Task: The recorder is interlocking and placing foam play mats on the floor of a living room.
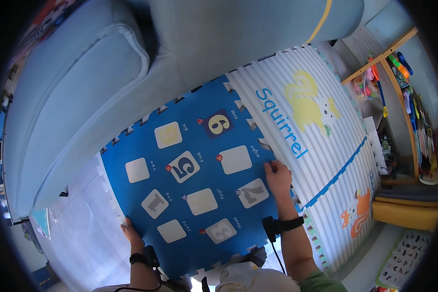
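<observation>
A large blue foam mat tile with toothed edges lies in front of me, printed with pale rounded squares, some bearing figures. My left hand is closed at its near left edge, thumb side up, the other fingers mostly hidden. My right hand has its fingers bent over the right edge, by the seam with a striped foam mat. That striped mat shows a yellow squirrel picture. At the seam the blue teeth and the striped mat's teeth meet, with pale gaps along the upper part.
A light blue sofa runs along the far side, against the mats' far edge. Grey floor shows at the left. To the right stands a wooden shelf with toys and brushes, above a folded yellow cloth. Both wrists wear black straps with cables.
</observation>
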A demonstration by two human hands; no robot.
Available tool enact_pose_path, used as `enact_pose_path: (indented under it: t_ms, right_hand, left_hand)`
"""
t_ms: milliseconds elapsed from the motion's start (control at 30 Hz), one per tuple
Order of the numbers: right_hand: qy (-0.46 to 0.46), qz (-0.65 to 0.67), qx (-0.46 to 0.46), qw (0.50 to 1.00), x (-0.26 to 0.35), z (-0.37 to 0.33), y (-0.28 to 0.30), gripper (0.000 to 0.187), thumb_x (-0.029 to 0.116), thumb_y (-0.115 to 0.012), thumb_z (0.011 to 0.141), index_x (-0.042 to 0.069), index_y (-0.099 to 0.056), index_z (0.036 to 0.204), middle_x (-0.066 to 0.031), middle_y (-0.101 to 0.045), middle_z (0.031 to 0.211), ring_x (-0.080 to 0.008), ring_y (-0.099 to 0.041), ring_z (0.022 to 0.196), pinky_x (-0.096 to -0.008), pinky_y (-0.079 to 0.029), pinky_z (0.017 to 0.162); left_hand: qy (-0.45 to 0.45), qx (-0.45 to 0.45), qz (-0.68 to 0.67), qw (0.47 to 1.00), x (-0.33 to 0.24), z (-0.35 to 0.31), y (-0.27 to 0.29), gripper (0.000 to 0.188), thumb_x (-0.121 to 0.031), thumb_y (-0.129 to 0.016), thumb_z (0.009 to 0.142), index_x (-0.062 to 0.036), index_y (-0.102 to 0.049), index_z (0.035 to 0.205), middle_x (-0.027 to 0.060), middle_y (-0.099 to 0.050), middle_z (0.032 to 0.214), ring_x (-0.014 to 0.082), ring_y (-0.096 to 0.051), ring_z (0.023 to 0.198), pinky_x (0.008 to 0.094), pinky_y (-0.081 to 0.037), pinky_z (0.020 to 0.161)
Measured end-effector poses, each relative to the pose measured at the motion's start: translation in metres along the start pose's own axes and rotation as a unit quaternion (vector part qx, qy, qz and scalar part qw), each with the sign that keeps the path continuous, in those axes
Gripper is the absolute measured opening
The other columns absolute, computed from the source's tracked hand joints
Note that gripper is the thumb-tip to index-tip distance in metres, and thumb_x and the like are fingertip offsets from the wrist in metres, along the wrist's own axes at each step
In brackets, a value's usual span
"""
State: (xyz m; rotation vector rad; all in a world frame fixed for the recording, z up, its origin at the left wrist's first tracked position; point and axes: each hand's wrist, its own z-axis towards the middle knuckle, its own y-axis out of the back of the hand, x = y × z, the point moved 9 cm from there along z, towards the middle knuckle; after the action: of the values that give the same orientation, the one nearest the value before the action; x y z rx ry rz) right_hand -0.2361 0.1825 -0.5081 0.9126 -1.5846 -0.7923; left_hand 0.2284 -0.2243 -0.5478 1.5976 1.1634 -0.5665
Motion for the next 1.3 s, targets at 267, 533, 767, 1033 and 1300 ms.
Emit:
enact_pose_path:
  t_ms: [267, 533, 767, 1033, 1300]
  right_hand:
    - [-0.013, 0.083, 0.057, 0.995, -0.006, 0.004, 0.011, 0.030, 0.034, -0.056, 0.075, 0.007, -0.063, 0.087, -0.0111, -0.062, 0.081, -0.0259, -0.058, 0.081, -0.0377, -0.039, 0.075]
    - [0.000, 0.040, 0.080, 0.996, -0.003, 0.000, 0.016, 0.035, 0.038, -0.052, 0.078, 0.006, -0.062, 0.087, -0.0110, -0.063, 0.080, -0.0285, -0.058, 0.080, -0.0341, -0.042, 0.075]
    - [0.028, 0.048, 0.096, 0.994, -0.003, 0.008, 0.012, 0.038, 0.036, -0.050, 0.082, 0.002, -0.059, 0.096, -0.0148, -0.061, 0.088, -0.0266, -0.057, 0.084, -0.0338, -0.042, 0.078]
    - [-0.140, 0.107, 0.193, 0.965, 0.019, -0.026, 0.045, 0.042, 0.033, -0.049, 0.084, -0.005, -0.055, 0.099, -0.0108, -0.060, 0.084, -0.0181, -0.056, 0.077, -0.0286, -0.044, 0.071]
    - [0.058, 0.048, 0.205, 0.976, 0.032, -0.055, 0.115, 0.041, 0.036, -0.044, 0.083, -0.004, -0.055, 0.078, -0.0112, -0.055, 0.064, -0.0194, -0.047, 0.055, -0.0385, -0.037, 0.051]
  left_hand:
    - [0.037, 0.149, 0.029, 0.988, -0.023, -0.012, -0.011, 0.054, -0.037, -0.047, 0.084, 0.0070, -0.041, 0.115, 0.0159, -0.052, 0.108, 0.0255, -0.049, 0.099, 0.0339, -0.038, 0.087]
    - [0.081, 0.167, -0.001, 0.983, -0.009, 0.001, -0.013, 0.042, -0.026, -0.051, 0.082, 0.0064, -0.046, 0.109, 0.0142, -0.055, 0.101, 0.0238, -0.052, 0.091, 0.0328, -0.041, 0.081]
    - [0.110, 0.154, 0.016, 0.982, 0.039, 0.031, -0.007, 0.050, -0.032, -0.056, 0.078, 0.0011, -0.046, 0.113, 0.0157, -0.053, 0.106, 0.0278, -0.050, 0.099, 0.0345, -0.038, 0.084]
    - [0.198, 0.149, 0.129, 0.960, -0.022, 0.014, 0.010, 0.052, -0.035, -0.056, 0.077, -0.0042, -0.043, 0.117, 0.0149, -0.052, 0.109, 0.0281, -0.050, 0.100, 0.0372, -0.037, 0.085]
    - [0.077, 0.384, 0.414, 0.822, -0.100, 0.007, 0.075, 0.053, -0.047, -0.057, 0.073, 0.0036, -0.058, 0.090, 0.0182, -0.061, 0.083, 0.0263, -0.058, 0.085, 0.0376, -0.044, 0.071]
